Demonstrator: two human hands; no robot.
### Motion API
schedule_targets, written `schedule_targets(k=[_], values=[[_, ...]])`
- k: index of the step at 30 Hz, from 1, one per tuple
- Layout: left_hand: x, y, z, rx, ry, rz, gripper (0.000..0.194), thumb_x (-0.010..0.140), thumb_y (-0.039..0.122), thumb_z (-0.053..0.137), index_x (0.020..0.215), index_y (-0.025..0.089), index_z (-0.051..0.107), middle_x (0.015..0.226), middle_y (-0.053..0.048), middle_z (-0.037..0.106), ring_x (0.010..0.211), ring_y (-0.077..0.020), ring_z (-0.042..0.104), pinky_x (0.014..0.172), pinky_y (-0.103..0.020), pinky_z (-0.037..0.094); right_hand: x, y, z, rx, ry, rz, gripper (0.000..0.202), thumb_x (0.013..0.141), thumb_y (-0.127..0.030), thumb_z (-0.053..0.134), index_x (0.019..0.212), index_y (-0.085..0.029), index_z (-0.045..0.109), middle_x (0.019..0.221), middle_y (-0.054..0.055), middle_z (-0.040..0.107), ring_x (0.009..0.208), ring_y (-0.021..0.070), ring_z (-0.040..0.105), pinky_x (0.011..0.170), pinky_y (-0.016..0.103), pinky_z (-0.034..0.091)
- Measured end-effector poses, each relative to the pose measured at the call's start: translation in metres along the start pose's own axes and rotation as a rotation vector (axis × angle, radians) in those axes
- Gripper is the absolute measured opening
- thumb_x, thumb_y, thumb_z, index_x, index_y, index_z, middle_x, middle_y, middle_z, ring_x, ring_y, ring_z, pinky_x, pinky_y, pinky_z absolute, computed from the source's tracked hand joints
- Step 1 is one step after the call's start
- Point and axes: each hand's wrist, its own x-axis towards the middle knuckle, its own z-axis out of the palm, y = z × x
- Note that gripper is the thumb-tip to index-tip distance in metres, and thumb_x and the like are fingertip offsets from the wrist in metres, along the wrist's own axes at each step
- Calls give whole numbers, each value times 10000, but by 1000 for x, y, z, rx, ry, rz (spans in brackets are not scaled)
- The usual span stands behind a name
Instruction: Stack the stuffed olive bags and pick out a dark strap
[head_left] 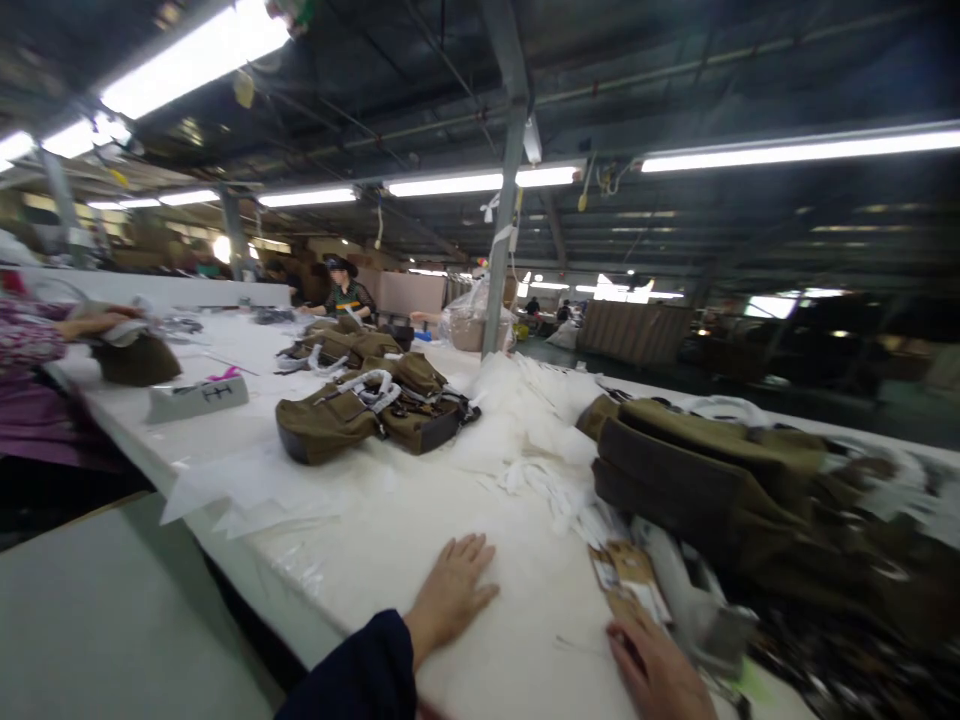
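My left hand (452, 592) lies flat, palm down, on the white table (390, 540), holding nothing, its dark blue sleeve at the bottom edge. My right hand (654, 672) rests at the bottom right, fingertips touching a brown paper tag (628, 577) that lies beside a stack of olive-green bags (720, 480). Whether the right hand grips the tag is unclear. A heap of thin white sheets (525, 420) lies between my hands and the far side of the table.
More olive bags (375, 410) lie mid-table and another pile (341, 345) lies further back. At the left, a person in a purple sleeve (30, 340) handles a bag. A grey tray (196, 397) sits near them. A steel post (501, 240) rises behind the table. Other workers sit far back.
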Motion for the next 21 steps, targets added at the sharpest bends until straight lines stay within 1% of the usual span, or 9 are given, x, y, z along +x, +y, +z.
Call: schedule_targets(k=[2, 5, 7, 9, 11, 14, 17, 19, 21], values=[[0, -1, 1, -1, 6, 12, 547, 965, 441, 458, 1460, 212, 427, 1553, -103, 360, 1440, -279, 314, 1193, -507, 239, -1, -14, -11, -19, -36, -54, 331, 902, -371, 439, 999, -209, 710, 1076, 127, 701, 986, 278, 679, 876, 432, 570], [1, -4, 7, -1, 17, 39, 520, 988, 409, 410, 1458, 185, 428, 1545, -118, 371, 1438, -286, 316, 1185, -527, 237, -22, -54, -22, -3, -149, -176, 339, 946, -318, 465, 1224, -227, 637, 1267, 100, 638, 1180, 245, 594, 1034, 415, 484], [1, -6, 10, 5, 29, 58, 508, 992, 398, 401, 1449, 180, 440, 1541, -119, 379, 1435, -286, 322, 1180, -522, 246, -41, -80, -17, 15, -285, -284, 469, 943, -385, 538, 1393, -255, 513, 1437, 78, 523, 1319, 247, 488, 1114, 410, 414], [1, -8, 13, 14, 45, 72, 501, 989, 392, 408, 1440, 178, 454, 1534, -122, 391, 1427, -293, 336, 1172, -522, 260, -56, -93, -3, 6, -384, -382, 662, 915, -508, 579, 1497, -274, 367, 1541, 58, 387, 1414, 271, 362, 1158, 430, 356], [2, -9, 14, 25, 60, 82, 499, 986, 391, 415, 1433, 175, 463, 1524, -126, 407, 1416, -302, 354, 1162, -530, 275, -60, -88, 11, -50, -370, -371, 728, 909, -545, 574, 1520, -240, 322, 1565, 74, 330, 1442, 288, 302, 1172, 450, 330], [2, -11, 16, 40, 74, 93, 498, 985, 397, 422, 1427, 173, 471, 1510, -130, 428, 1400, -310, 376, 1150, -534, 293, -43, -58, 23, -171, -209, -191, 633, 923, -439, 580, 1457, -132, 432, 1511, 151, 409, 1408, 305, 366, 1152, 469, 359], [2, -10, 16, 52, 95, 97, 480, 983, 390, 438, 1411, 179, 489, 1493, -135, 452, 1381, -312, 402, 1137, -528, 313, -21, -31, 24, -218, -95, -73, 505, 936, -334, 552, 1366, -72, 522, 1442, 217, 480, 1361, 336, 433, 1115, 517, 394], [1, -8, 13, 54, 110, 109, 453, 980, 380, 453, 1382, 182, 517, 1464, -134, 488, 1352, -305, 432, 1126, -509, 332, -12, -26, 23, -210, -66, -65, 448, 943, -304, 533, 1325, -71, 554, 1408, 225, 515, 1335, 338, 464, 1099, 524, 411], [-1, -4, 7, 51, 121, 133, 404, 976, 368, 470, 1333, 198, 556, 1404, -115, 543, 1296, -286, 476, 1110, -478, 352, -9, -30, 22, -189, -50, -82, 418, 954, -308, 513, 1319, -112, 562, 1384, 187, 549, 1308, 303, 496, 1095, 492, 429]])
